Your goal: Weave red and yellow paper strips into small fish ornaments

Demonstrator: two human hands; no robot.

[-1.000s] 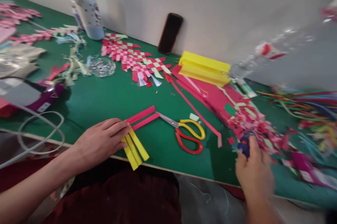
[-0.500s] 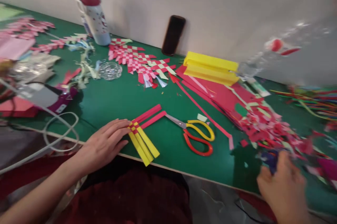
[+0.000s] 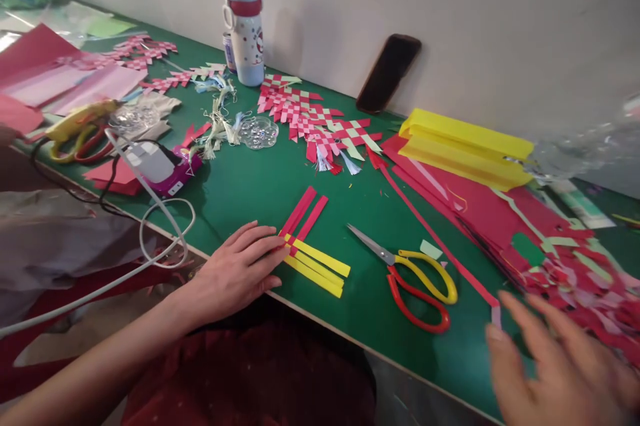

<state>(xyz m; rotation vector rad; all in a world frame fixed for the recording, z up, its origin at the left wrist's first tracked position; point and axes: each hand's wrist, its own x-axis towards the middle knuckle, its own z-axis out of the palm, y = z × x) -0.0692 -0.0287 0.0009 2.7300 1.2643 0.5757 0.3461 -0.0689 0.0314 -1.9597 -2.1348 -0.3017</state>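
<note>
My left hand (image 3: 235, 271) lies flat and open on the green table (image 3: 240, 186), fingertips pressing the corner of a small weave of red and yellow paper strips (image 3: 310, 246). My right hand (image 3: 555, 366) hovers at the lower right with fingers spread, blurred, holding nothing. It is close to the end of a long red strip (image 3: 435, 239) and a heap of red paper scraps (image 3: 575, 266). Scissors (image 3: 415, 273) with yellow and red handles lie between my hands.
Finished red-and-cream woven pieces (image 3: 320, 123), a white bottle (image 3: 246, 33), a dark phone (image 3: 387, 73) leaning on the wall, folded yellow paper (image 3: 465, 149), a clear dish (image 3: 257, 133), a glue gun with white cable (image 3: 160, 166) and pink sheets (image 3: 75, 79) crowd the table.
The view has swung left. My right hand let go of the dark blue object near the scraps and now hovers open. The strip weave has turned under my left hand.
</note>
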